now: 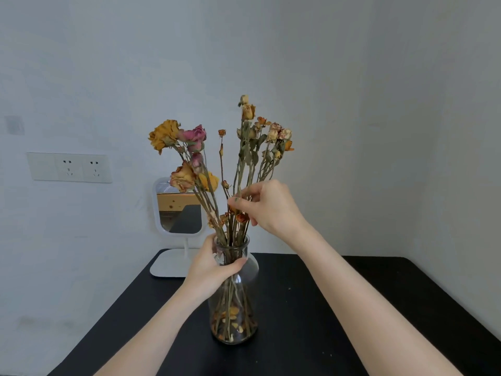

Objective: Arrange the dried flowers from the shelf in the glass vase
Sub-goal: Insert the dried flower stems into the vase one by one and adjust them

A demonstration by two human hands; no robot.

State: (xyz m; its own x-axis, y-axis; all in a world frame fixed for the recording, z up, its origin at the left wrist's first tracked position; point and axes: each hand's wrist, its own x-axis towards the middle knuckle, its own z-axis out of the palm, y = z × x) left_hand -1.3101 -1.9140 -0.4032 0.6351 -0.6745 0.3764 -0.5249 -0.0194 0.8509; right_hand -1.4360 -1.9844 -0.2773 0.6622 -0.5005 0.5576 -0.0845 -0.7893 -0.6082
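Note:
A clear glass vase (240, 302) stands on the black table (352, 308), with dry petals lying in its bottom. Several dried flowers (189, 147) with yellow, pink and pale heads stand in it, their stems fanning out above the neck. My left hand (214, 267) grips the vase around its neck and shoulder. Above the vase mouth, my right hand (267, 206) pinches a few of the stems on the right side of the bunch, below a cluster of pale buds (273, 134).
A white standing mirror (177, 210) with a flat base is behind the vase at the table's back left. A wall socket plate (69, 167) is on the left wall. Walls close in behind and to the right.

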